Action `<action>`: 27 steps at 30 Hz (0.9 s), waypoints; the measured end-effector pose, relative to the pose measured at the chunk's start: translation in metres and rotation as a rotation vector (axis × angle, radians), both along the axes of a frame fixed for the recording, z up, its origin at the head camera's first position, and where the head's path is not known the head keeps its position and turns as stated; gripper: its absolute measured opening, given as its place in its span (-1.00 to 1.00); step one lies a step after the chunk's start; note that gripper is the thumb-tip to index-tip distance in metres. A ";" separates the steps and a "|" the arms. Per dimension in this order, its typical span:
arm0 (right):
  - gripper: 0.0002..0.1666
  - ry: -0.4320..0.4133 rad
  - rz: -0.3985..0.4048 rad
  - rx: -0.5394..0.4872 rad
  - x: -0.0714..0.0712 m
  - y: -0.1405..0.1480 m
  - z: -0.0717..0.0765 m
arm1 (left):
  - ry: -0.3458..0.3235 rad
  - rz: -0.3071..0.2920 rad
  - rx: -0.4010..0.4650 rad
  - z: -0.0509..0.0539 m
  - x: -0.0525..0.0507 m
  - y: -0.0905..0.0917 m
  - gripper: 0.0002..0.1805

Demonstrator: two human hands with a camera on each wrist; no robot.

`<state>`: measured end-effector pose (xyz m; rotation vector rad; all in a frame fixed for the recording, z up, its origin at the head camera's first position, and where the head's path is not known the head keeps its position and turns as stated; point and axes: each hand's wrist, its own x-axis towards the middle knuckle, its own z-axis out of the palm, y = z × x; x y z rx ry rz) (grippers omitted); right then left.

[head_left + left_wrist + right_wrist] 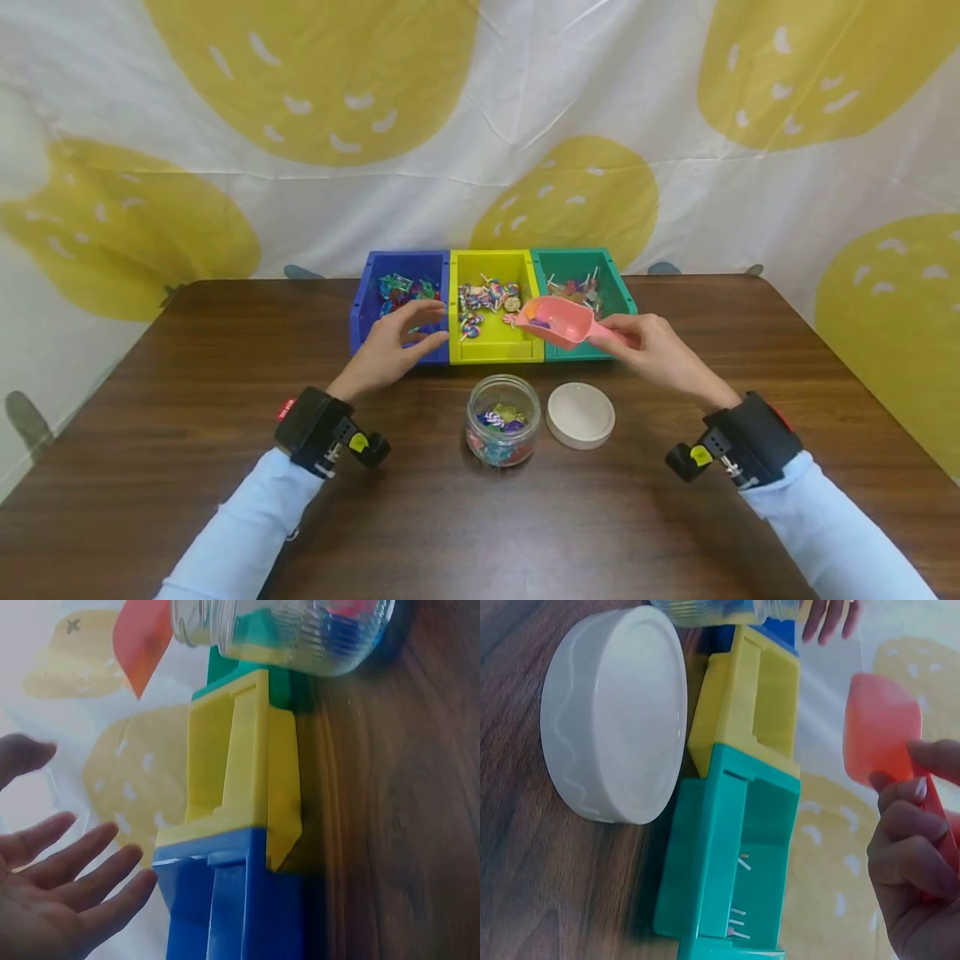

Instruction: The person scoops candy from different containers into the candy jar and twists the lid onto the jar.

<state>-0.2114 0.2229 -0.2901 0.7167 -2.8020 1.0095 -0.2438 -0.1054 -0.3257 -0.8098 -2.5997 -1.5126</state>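
Above the spot where the yellow bin meets the green bin, the pink scoop is up in the air, with the right hand gripping its handle, fingers curled round it close to the bowl. Some small orange and purple bits sit inside, too small for me to say exactly what they are. Left hand is over the blue bin, fingers loose and spread, holding nothing. Nearer on the counter there's an uncapped glass jar partly filled with colorful stuff, and its white lid lies just beside it. As for handling, I'd guess the scoop is thin plastic, so super light, fairly stiff, maybe a bit slick, and not something you'd break easily. Handle's the right place to hold it imo, and up close to the bowl like this should give better control over tilt. Main thing I'd watch is keeping it level, since those loose bits could slide off the front lip
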 end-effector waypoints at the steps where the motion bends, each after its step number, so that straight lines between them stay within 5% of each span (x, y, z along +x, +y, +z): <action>1: -0.66 -0.005 0.015 0.002 0.001 -0.001 0.000 | -0.015 -0.027 -0.004 0.000 0.001 0.001 -0.48; 9: -0.74 -0.035 0.139 0.011 0.006 -0.004 0.001 | -0.175 -0.179 -0.043 0.002 0.007 0.011 -0.31; 18: -0.72 -0.101 0.260 0.063 0.010 -0.004 0.006 | -0.242 -0.349 -0.061 -0.006 0.014 0.020 -0.15; 27: -0.76 -0.042 0.274 0.161 0.011 -0.010 0.015 | -0.270 -0.394 -0.169 -0.012 0.021 0.028 -0.10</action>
